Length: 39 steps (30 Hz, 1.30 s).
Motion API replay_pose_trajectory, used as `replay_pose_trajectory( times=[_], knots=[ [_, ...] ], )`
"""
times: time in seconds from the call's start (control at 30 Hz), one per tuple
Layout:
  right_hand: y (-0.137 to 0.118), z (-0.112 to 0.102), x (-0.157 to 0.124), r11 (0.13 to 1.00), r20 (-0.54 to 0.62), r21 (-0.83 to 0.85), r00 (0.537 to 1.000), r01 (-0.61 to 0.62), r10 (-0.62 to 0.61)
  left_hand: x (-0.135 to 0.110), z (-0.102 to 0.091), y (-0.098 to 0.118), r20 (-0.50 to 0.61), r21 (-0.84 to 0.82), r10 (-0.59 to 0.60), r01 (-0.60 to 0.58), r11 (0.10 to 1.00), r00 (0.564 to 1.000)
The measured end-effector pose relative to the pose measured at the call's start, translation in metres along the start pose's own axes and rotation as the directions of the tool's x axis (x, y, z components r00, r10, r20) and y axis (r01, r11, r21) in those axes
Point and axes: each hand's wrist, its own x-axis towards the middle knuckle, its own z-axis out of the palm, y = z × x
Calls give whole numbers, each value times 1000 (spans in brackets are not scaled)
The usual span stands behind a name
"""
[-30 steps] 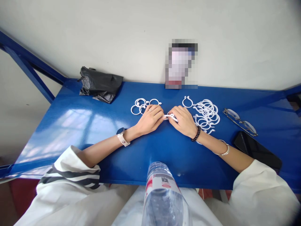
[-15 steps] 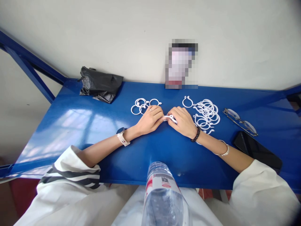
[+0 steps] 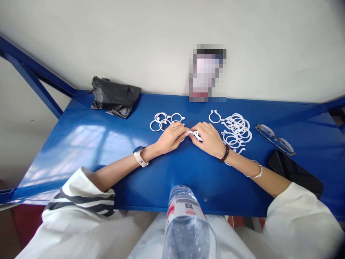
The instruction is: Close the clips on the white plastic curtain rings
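Between both hands is a white plastic curtain ring (image 3: 196,134) with a small eyelet, mostly covered by fingers. My left hand (image 3: 172,138) pinches its left end; my right hand (image 3: 207,138) closes around its right side. Several more white rings (image 3: 155,126) lie just beyond my left hand, partly hidden by it. To the right of my right hand, a larger heap of rings (image 3: 237,126) overlaps. One ring (image 3: 215,117) lies at the heap's upper left, its ends showing.
A blue table (image 3: 151,180) stands against a pale wall. On it are a crumpled black plastic bag (image 3: 115,95), eyeglasses (image 3: 275,138) and a black phone (image 3: 295,172). A blurred-out upright object (image 3: 206,73) leans at the back. A clear bottle (image 3: 188,223) stands close to my body.
My left fingers have shifted slightly on the held ring, and the ring has tilted a little. The other rings lie as before.
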Motion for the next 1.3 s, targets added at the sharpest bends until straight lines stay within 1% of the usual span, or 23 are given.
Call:
replay_pose_trajectory(
  times=[0.2,0.37,0.47,0.57,0.63,0.73,0.87,1.1,1.3],
  knots=[
    [0,1,-1,1000,-30,-16,999,18,-19,0,0,1,26,28,5,-5,1000,1000],
    [-2,2,-2,998,-41,-47,998,50,-52,0,1,2,-1,46,1,-1,999,1000],
    [-3,2,-3,995,-30,-74,998,60,-63,1,1,2,-24,57,-20,21,998,1000],
    [-3,1,-3,996,-18,-64,997,69,-71,2,1,4,-46,61,-24,27,998,999],
    [-3,0,-3,997,-18,-50,998,62,-63,2,1,4,-56,66,-32,36,997,998],
    [0,-2,-1,999,-31,-31,999,19,-20,2,1,5,-86,70,-49,55,996,995],
    [2,-2,0,1000,-22,-10,1000,-4,3,1,0,5,-128,51,-32,39,998,991],
    [-2,-4,1,1000,1,26,1000,4,-4,2,-3,7,-62,32,-84,86,996,995],
    [2,-3,1,997,9,77,1000,-18,17,1,-2,6,-30,-23,-28,28,999,999]
  ],
)
